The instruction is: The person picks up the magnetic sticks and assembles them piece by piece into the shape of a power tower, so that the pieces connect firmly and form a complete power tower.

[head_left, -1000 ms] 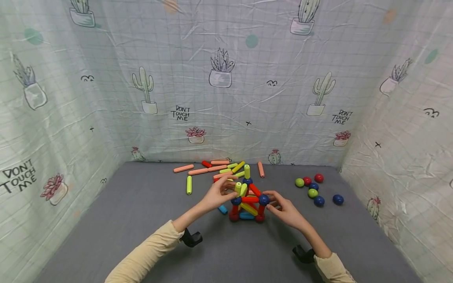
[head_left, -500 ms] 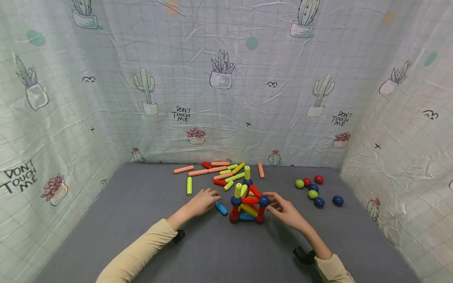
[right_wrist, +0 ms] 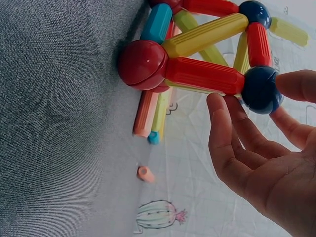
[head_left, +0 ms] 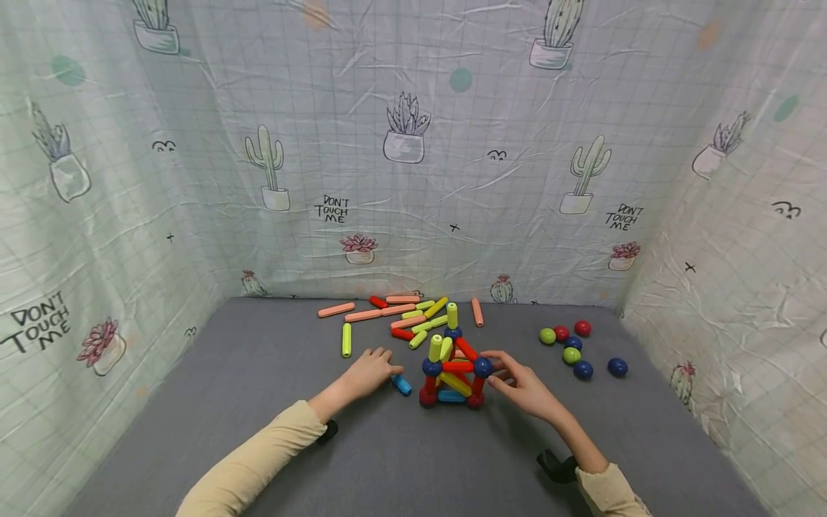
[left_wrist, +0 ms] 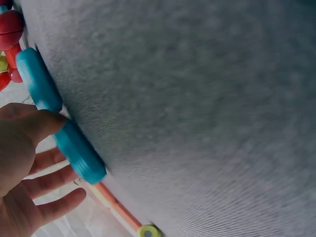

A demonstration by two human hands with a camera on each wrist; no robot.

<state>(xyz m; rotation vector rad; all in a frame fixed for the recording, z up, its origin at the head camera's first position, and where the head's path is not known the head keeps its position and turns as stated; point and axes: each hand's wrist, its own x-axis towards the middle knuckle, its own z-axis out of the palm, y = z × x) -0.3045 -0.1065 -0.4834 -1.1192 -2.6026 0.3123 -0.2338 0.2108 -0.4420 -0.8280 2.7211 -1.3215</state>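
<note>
Low over the tabletop, my left hand (head_left: 370, 373) pinches a blue rod (left_wrist: 79, 150) near its end. A second blue rod (left_wrist: 39, 81) meets it end to end at the thumb tip. Just right of that hand stands a frame of rods and balls, with dark red balls (right_wrist: 143, 65) at its base and red rods (head_left: 457, 366) between blue balls. Two yellow-green rods (head_left: 436, 348) rise upright from its top. My right hand (head_left: 520, 382) holds the frame's front right blue ball (right_wrist: 261, 90) between thumb and fingers.
Behind the frame lie loose salmon rods (head_left: 336, 310), yellow-green rods (head_left: 347, 339) and red rods (head_left: 402, 334). Several loose balls, green (head_left: 548, 335), red (head_left: 583, 328) and blue (head_left: 617, 367), sit at the right. A printed cloth (head_left: 413, 215) hangs round the grey tabletop (head_left: 413, 459).
My left hand has left the upright yellow-green rod on the frame, moved left and down, and taken hold of blue rod on the table. My right hand stays at the blue ball.
</note>
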